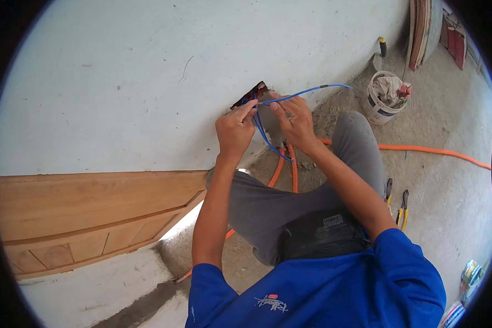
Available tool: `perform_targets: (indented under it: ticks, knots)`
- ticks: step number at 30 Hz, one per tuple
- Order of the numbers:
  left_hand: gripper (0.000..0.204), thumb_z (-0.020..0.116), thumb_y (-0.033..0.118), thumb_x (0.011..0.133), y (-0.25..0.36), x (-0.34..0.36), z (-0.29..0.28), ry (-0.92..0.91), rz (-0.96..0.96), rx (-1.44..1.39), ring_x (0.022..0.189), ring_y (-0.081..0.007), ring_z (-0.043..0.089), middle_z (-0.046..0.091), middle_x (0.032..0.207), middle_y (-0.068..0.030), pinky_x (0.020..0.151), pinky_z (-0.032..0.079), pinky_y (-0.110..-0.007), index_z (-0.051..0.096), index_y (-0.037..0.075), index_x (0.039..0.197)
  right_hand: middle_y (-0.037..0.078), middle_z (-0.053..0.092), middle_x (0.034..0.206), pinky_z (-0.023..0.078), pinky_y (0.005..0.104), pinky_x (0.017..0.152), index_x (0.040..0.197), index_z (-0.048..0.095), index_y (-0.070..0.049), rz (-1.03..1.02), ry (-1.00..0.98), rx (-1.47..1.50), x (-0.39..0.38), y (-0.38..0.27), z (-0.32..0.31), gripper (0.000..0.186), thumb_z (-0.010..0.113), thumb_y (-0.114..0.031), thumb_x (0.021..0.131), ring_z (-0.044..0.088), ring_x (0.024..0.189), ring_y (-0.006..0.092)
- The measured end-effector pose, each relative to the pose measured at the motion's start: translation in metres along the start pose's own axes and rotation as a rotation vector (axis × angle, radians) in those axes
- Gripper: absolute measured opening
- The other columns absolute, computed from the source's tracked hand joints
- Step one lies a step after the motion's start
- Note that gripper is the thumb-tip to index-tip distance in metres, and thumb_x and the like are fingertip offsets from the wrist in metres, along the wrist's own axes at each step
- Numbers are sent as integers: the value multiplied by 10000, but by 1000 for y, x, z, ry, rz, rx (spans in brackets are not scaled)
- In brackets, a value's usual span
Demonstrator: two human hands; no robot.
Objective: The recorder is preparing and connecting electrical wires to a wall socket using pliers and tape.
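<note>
A blue wire (306,91) lies between the fingertips of both hands, just in front of a ragged opening (245,98) in the pale wall (131,82). The left hand (236,128) pinches it between thumb and fingers, and the right hand (297,121), just beside, grips it too, its fingers stretched along it; the wire's free end, with a dark band near it, juts out beyond the right hand. Below and between the hands hangs a loop of blue wires (265,135), and under that stand orange conduits (294,169). Another orange conduit (421,148) runs along the floor (437,191) to the right of the right hand. Farther out on that side are a white bucket (377,112) with a crumpled bag in it and, beyond it, a trowel (382,48). Yellow-handled pliers (403,210) lie nearer the body, right of the right forearm. Well left of the left hand, and lower, is a wooden panelled door (93,205).
</note>
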State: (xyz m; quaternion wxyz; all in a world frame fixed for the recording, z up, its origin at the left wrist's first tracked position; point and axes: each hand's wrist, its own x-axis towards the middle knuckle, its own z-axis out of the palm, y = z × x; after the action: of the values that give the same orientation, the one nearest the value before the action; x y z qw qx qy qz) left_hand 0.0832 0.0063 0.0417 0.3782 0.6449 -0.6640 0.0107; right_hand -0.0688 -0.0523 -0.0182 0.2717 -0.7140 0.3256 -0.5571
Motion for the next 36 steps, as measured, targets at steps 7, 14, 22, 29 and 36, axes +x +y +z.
perform_targets:
  ticks: [7, 14, 22, 29, 36]
  knots:
    - [300, 622, -74, 769, -1, 0, 1, 2, 14, -2, 802, -228, 735, 738, 897, -125, 698, 569, -323, 744, 62, 1007, 92, 721, 1035, 504, 379, 835, 1050, 733, -65, 6, 61, 258, 3, 2, 10, 181, 692, -150, 895, 652, 974, 259]
    - [273, 644, -47, 770, -2, -1, 2, 14, 43, 0, 798, -229, 734, 740, 890, -110, 680, 573, -323, 745, 70, 995, 100, 699, 854, 485, 403, 714, 954, 749, -57, -16, 4, 66, 5, 1, 13, 133, 730, -90, 827, 608, 828, 280]
    - [277, 643, -46, 755, -11, -3, 7, 44, 104, 28, 776, -218, 733, 740, 875, -105, 665, 574, -319, 748, 77, 979, 164, 652, 749, 456, 436, 589, 860, 709, -36, 150, 13, -55, -10, -28, 23, 145, 618, -136, 910, 597, 663, 368]
    - [252, 682, 38, 746, -18, -7, 20, 67, 375, 253, 742, -229, 714, 737, 908, -70, 602, 555, -337, 731, 97, 986, 90, 608, 633, 421, 388, 494, 848, 676, -20, 805, -32, 293, -6, -34, 32, 253, 534, -203, 951, 553, 509, 231]
    - [270, 673, -4, 754, -29, -14, 14, 84, 275, 102, 752, -233, 721, 738, 930, -93, 612, 562, -328, 728, 97, 998, 54, 610, 623, 433, 338, 514, 792, 659, -11, 964, -760, 577, 34, -45, -49, 275, 546, -207, 947, 559, 533, 170]
